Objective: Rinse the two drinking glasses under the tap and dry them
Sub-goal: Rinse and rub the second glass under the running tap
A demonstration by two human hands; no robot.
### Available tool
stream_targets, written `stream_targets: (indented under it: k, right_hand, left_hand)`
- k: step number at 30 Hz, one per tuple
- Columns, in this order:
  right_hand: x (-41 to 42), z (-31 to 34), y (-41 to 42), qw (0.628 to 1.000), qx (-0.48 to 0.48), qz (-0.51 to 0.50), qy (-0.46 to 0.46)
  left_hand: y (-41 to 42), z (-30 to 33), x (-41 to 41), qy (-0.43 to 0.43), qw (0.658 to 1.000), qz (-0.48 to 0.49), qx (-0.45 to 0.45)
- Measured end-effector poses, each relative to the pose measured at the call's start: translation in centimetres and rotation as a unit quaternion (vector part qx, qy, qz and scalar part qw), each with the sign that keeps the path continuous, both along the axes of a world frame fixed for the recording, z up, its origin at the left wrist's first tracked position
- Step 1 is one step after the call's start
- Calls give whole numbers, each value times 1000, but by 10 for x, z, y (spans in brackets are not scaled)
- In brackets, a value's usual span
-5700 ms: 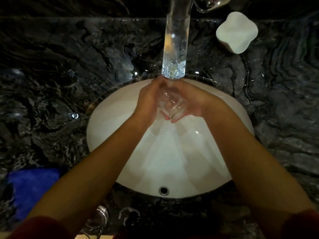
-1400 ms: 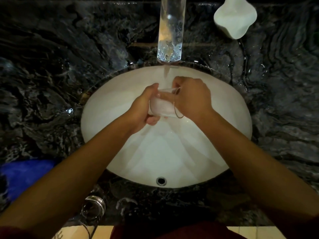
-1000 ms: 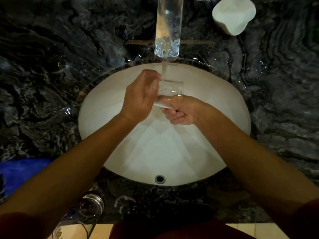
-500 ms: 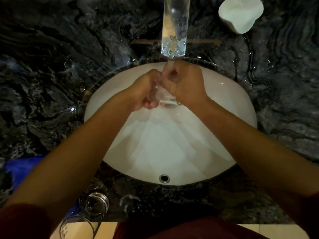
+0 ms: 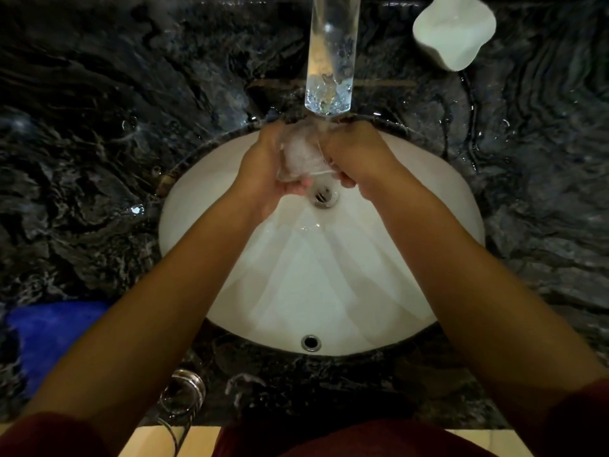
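A clear drinking glass point(image 5: 301, 156) is held between both hands over the white basin point(image 5: 428, 206), right under the tap spout point(image 5: 331, 54). Water runs from the spout onto the glass. My left hand point(image 5: 263, 166) grips its left side and my right hand point(image 5: 354, 153) grips its right side. The second glass point(image 5: 181, 395) stands on the counter's front edge, below my left forearm, partly hidden by it.
A blue cloth point(image 5: 49, 338) lies on the dark marble counter point(image 5: 99, 143) at the left. A white soap dish point(image 5: 453, 31) sits at the back right. The drain point(image 5: 324, 196) shows below the hands, the overflow hole point(image 5: 310, 342) near the basin's front.
Both hands have kept turning the glass under the running water; it went from upright in my right hand to tilted between both hands close under the spout.
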State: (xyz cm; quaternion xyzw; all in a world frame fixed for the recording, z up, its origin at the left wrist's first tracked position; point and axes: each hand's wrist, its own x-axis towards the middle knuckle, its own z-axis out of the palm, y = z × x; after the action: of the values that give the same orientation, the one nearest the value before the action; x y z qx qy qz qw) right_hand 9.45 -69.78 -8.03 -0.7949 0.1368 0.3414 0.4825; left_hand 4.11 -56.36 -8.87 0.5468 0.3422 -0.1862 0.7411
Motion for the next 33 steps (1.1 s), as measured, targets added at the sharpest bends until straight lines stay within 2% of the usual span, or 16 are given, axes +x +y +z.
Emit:
stream_targets:
  k: [2, 5, 8, 12, 15, 20, 23, 26, 28, 30, 33]
  right_hand:
    - [-6, -1, -3, 996, 61, -7, 59]
    - [-15, -3, -8, 993, 96, 7, 71]
    - [-11, -4, -11, 987, 110, -20, 113]
    - [-4, -7, -14, 969, 187, -50, 154]
    - [-9, -8, -15, 978, 173, -28, 117]
    - [-23, -14, -4, 996, 86, -31, 1]
    - [-27, -17, 1, 993, 104, -62, 10]
    - [-26, -18, 2, 996, 82, -20, 10]
    - [-21, -21, 1, 998, 55, 4, 6]
    - [-15, -23, 0, 998, 52, -28, 37]
    - [-6, -30, -3, 985, 79, -102, 115]
  left_hand:
    - [1, -3, -2, -12, 1000, 26, 1]
    - [0, -7, -2, -15, 997, 74, 31]
    - [-1, -10, -4, -19, 994, 61, 93]
    - [0, -5, -7, -39, 994, 14, 99]
    - [2, 5, -6, -52, 983, -47, 171]
    - [5, 0, -10, -76, 965, -112, 224]
    - [-1, -9, -14, -28, 967, -155, 198]
    - [-1, -10, -12, 53, 981, -140, 127]
    - [2, -11, -10, 74, 981, -153, 96]
    - [4, -13, -10, 55, 982, -157, 88]
    - [4, -13, -16, -29, 978, -168, 118]
